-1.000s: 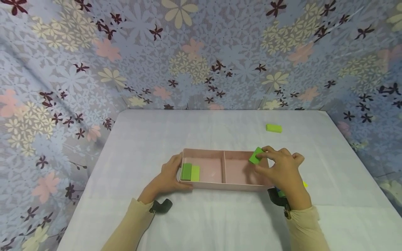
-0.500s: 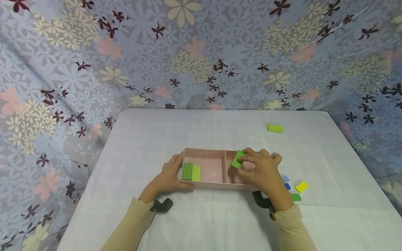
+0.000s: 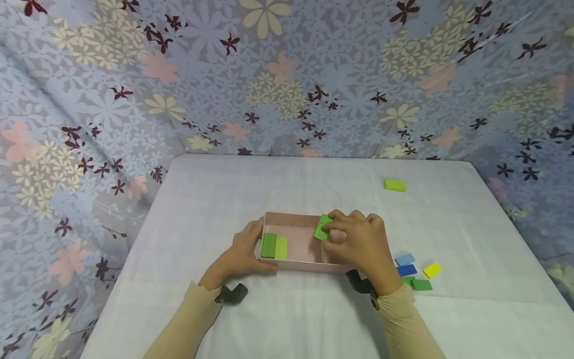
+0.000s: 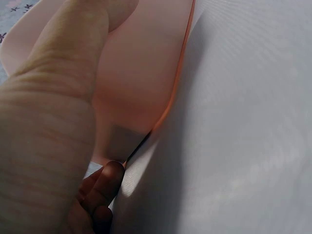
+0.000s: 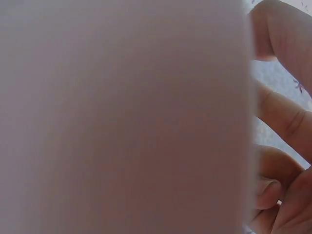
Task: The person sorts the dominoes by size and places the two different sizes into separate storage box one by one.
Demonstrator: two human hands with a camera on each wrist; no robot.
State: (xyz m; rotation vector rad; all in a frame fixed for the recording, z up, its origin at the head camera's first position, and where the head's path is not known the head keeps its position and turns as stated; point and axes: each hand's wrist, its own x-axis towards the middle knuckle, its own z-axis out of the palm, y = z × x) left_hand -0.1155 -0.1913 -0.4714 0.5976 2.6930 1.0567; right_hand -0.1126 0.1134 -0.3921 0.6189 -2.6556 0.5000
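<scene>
A pink two-compartment box (image 3: 305,267) lies lengthwise across the white table. My left hand (image 3: 240,255) holds its left end, with the thumb along the front wall. In the left wrist view, the fingers (image 4: 107,181) curl by the corner of the box's pink wall (image 4: 146,63). My right hand (image 3: 360,242) pinches a bright green rectangular tile (image 3: 322,227) over the divider. A darker green tile (image 3: 269,245) and a lime tile (image 3: 280,248) stand side by side at the left end inside. Blurred pink wall (image 5: 146,117) covers most of the right wrist view, hiding the tile.
To the right of the box lie a light blue tile (image 3: 405,259), a dark blue tile (image 3: 407,270), a yellow tile (image 3: 432,270) and green tiles (image 3: 421,284). Lime tiles (image 3: 395,185) sit farther back. Patterned floral cloth (image 3: 287,99) hangs behind the table.
My right hand has carried the green tile leftward, from the box's right end to above the divider, uncovering the loose tiles at right. The left hand keeps its hold.
</scene>
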